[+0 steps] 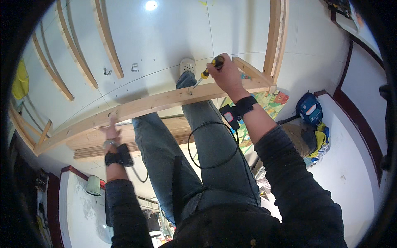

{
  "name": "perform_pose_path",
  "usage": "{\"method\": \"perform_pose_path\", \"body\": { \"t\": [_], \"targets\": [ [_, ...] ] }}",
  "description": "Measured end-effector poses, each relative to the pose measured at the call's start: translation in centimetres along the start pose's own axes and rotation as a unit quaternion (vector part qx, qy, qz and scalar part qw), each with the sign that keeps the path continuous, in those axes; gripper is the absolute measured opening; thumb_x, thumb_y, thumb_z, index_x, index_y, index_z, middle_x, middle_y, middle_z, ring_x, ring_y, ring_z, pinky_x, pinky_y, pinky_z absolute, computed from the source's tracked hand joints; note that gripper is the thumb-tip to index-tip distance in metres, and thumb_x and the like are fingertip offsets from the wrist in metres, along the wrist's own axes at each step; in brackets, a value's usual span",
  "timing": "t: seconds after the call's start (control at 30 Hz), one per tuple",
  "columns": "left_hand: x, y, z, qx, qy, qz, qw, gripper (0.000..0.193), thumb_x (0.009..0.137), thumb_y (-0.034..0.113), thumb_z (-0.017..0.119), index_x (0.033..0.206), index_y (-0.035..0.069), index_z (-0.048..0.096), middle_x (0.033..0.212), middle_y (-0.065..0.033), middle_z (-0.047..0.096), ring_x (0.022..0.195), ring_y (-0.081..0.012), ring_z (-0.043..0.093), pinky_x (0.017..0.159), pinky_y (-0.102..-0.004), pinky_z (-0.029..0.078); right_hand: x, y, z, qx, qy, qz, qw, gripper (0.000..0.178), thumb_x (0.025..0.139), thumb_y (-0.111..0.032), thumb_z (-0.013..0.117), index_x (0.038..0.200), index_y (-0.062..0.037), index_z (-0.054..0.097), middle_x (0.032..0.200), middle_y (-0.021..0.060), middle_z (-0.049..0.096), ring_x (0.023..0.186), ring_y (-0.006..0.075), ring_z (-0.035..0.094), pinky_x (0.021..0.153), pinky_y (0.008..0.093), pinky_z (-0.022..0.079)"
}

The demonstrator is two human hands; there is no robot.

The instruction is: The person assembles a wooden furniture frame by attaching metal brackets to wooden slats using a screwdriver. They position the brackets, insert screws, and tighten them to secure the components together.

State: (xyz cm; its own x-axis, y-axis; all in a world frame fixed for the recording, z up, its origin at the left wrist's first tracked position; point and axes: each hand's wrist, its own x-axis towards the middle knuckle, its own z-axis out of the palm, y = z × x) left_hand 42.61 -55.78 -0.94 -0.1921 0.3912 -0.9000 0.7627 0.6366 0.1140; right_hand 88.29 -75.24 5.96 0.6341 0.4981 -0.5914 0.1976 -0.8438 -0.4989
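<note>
A long wooden beam (159, 100) runs across in front of my legs. My right hand (226, 78) is closed around a screwdriver (205, 73) with a yellow and black handle. Its thin shaft slants down to the left, the tip close to a small metal piece (190, 91) on the beam; whether they touch I cannot tell. Farther left, my left hand (111, 131) is open at the beam's near side, fingers apart and slightly blurred, holding nothing visible. Beside its fingertips, a dark spot (111, 115) marks the beam.
Wooden slats (108, 39) lie on the pale tiled floor, near small metal brackets (135, 67). Stacked boards (124, 138) sit behind the beam. An upright timber (276, 39) joins its right end. A blue bag (309, 108) and cloths lie right; a pale green cylinder (94, 185) is left.
</note>
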Motion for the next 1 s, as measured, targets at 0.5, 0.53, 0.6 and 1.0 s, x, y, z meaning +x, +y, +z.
{"method": "perform_pose_path", "body": {
  "t": [0.5,0.53,0.6,1.0],
  "targets": [
    [-5.1,7.5,12.6,-0.059,-0.031,-0.156,0.986,0.095,0.067,0.045,0.073,0.134,0.024,0.009,0.087,-0.0032,0.053,0.069,-0.0175,0.051,0.053,-0.0309,0.035,2.2,-1.6,2.1,-0.088,-0.127,-0.081,0.985,0.047,0.077,-0.034,0.058,0.103,0.0033,0.043,0.079,0.0231,0.06,0.078,0.0379,0.06,0.069,0.0429,0.049],
    [-5.5,7.7,12.8,-0.053,-0.013,-0.145,0.988,0.102,0.067,0.045,0.073,0.135,0.025,-0.001,0.087,-0.0035,0.054,0.068,-0.0172,0.051,0.052,-0.0305,0.036,2.3,-1.8,2.2,-0.099,-0.124,-0.084,0.984,0.046,0.077,-0.034,0.058,0.102,0.0025,0.045,0.078,0.0218,0.06,0.077,0.0368,0.06,0.068,0.0419,0.049],
    [-6.1,8.2,12.9,-0.051,0.002,-0.126,0.991,0.114,0.064,0.043,0.075,0.136,0.022,-0.011,0.089,-0.0056,0.054,0.067,-0.0162,0.051,0.05,-0.0295,0.036,2.6,-2.3,2.5,-0.117,-0.121,-0.09,0.982,0.043,0.077,-0.035,0.059,0.098,0.001,0.048,0.077,0.0193,0.061,0.075,0.0347,0.061,0.067,0.0399,0.049],
    [-5.1,7.8,12.6,-0.044,-0.06,-0.173,0.982,0.1,0.066,0.047,0.071,0.137,0.02,0.006,0.093,-0.0055,0.052,0.068,-0.0163,0.048,0.049,-0.0268,0.034,4.3,-4.7,3.9,-0.178,-0.217,-0.094,0.955,0.048,0.076,-0.034,0.061,0.104,0.0035,0.048,0.084,0.0222,0.062,0.08,0.0371,0.06,0.073,0.0424,0.049]
  ]
}}
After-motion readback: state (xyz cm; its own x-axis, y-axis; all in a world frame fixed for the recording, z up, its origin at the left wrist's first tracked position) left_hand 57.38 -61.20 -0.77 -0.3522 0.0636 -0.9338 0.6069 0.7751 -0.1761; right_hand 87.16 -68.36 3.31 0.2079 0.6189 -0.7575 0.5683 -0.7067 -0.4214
